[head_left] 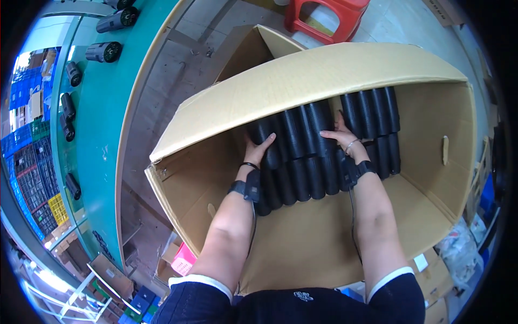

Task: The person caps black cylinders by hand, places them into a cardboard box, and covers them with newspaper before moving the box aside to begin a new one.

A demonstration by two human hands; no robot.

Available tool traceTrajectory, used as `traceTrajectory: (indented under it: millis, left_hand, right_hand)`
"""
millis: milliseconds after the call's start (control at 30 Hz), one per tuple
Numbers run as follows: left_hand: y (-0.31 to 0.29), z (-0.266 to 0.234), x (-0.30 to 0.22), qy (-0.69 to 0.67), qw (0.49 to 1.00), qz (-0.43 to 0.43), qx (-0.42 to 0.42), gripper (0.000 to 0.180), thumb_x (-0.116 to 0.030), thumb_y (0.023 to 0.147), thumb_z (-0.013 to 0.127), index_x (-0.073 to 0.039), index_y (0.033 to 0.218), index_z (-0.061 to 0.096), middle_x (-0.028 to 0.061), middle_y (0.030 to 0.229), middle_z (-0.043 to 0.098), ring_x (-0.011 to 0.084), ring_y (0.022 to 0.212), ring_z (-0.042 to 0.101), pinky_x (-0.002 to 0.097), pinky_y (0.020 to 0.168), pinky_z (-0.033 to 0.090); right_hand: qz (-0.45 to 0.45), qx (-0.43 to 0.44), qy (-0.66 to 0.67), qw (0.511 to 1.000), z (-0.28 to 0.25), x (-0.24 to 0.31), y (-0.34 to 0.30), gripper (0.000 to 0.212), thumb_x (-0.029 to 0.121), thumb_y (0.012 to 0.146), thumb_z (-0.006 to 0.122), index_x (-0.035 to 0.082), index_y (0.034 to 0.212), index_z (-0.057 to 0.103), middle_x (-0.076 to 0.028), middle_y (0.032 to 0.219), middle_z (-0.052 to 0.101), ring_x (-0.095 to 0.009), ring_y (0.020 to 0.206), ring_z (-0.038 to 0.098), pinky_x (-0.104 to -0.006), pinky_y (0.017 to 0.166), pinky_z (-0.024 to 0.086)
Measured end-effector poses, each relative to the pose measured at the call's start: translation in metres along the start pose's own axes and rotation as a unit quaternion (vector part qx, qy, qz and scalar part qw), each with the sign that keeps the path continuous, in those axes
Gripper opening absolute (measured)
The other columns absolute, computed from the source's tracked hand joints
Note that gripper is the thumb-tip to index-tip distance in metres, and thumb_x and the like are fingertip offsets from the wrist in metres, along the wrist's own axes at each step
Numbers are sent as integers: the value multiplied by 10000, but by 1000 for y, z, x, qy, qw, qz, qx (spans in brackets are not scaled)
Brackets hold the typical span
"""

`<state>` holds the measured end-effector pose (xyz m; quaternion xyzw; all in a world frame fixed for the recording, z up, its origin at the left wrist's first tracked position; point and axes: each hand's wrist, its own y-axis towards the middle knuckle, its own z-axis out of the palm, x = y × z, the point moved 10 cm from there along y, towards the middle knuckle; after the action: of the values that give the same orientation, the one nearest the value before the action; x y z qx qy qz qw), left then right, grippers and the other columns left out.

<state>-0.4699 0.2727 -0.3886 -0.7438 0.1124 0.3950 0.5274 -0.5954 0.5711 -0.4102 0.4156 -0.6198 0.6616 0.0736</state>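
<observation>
Shirt (270, 309): dark, white-edged.
Left hand (259, 149): clasping the left end of a row of cylinders (292, 132), thumb in front, fingers mostly hidden.
Right hand (341, 136): clasping that row's right end, thumb in front, fingers in the gap beside it.
Cylinders: black, in two tiers inside the box (302, 243).
Counter (102, 140): green, left of the box.
Stool (346, 29): red, beyond the box.
</observation>
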Motion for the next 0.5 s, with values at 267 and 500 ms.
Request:
traceTrajectory:
  millis: [267, 500]
  left_hand:
    - [-12, 37, 4, -101, 979, -78, 157, 896, -271, 705, 813, -19, 1373, 273, 171, 1242, 509, 273, 1149, 511, 397, 966, 434]
    - [-18, 43, 4, -145, 967, -160, 135, 868, -272, 707, 811, -40, 1365, 295, 166, 1237, 513, 280, 1142, 515, 426, 954, 442]
  right_hand:
    - [-32, 169, 105, 979, 40, 34, -17, 899, 146, 642, 795, 16, 1387, 309, -136, 1302, 482, -251, 1238, 424, -322, 1075, 288]
    - [79, 141, 211, 964, 35, -11, -11, 794, 182, 654, 830, 10, 1304, 407, -126, 1184, 558, -243, 1146, 511, -368, 1005, 403]
